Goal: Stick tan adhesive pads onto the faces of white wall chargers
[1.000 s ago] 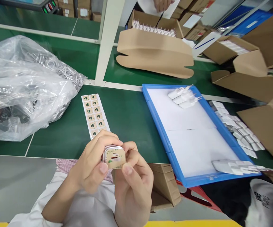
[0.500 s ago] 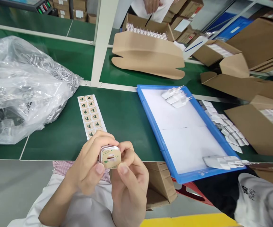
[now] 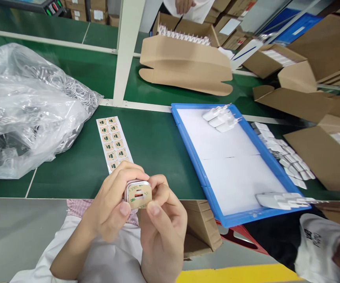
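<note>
My left hand (image 3: pixel 111 204) is closed around a small rounded-square device (image 3: pixel 126 190) with a shiny metal rim, held just over the table's front edge. On the device's upward face lies a tan adhesive sticker (image 3: pixel 138 201) with green print and a slot in its middle. The thumb and fingers of my right hand (image 3: pixel 165 220) are pinched at the sticker's right edge and lower corner; whether they also grip the device is unclear. Just beyond my left hand, a white backing sheet (image 3: pixel 111 139) carries rows of similar tan stickers.
A clear plastic bag (image 3: pixel 34 114) of metal parts lies at the left. To the right, a blue-rimmed tray (image 3: pixel 189 151) holds several white plugs (image 3: pixel 221 118). Open cartons (image 3: pixel 187 65) stand behind. A co-worker's hand (image 3: pixel 184 5) shows at the back, another person's sleeve (image 3: pixel 320 243) at right.
The view has shifted slightly. Both hands keep nearly the same hold, and the sticker's slot shows a little differently. The co-worker's hand at the back has moved slightly.
</note>
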{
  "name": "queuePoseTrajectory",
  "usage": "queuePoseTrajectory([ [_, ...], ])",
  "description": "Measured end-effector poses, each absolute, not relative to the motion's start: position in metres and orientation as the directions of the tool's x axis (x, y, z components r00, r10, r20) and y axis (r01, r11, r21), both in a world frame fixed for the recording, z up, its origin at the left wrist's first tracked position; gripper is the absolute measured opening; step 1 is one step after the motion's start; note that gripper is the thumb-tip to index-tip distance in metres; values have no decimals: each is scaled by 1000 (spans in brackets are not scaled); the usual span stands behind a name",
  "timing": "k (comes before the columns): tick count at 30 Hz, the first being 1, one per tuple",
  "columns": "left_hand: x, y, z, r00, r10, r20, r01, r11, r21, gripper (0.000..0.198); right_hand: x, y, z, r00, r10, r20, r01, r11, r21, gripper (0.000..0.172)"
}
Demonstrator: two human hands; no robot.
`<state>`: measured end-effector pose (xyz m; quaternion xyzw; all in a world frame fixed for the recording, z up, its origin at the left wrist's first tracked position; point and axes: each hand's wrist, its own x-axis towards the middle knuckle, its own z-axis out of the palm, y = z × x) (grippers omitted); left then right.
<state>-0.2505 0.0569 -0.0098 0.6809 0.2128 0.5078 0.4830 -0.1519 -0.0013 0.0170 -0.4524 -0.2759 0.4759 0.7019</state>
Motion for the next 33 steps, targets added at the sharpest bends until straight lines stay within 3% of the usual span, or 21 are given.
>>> queuePoseTrajectory([
  [27,-246,54,-3,372,778,506,-200,-465,862,42,-147,-4,8,409,910,68,-303,205,-930,30],
  [33,-244,55,-7,347,760,550,-187,-519,834,29,-148,-5,9,407,910,78,-279,205,-938,25],
])
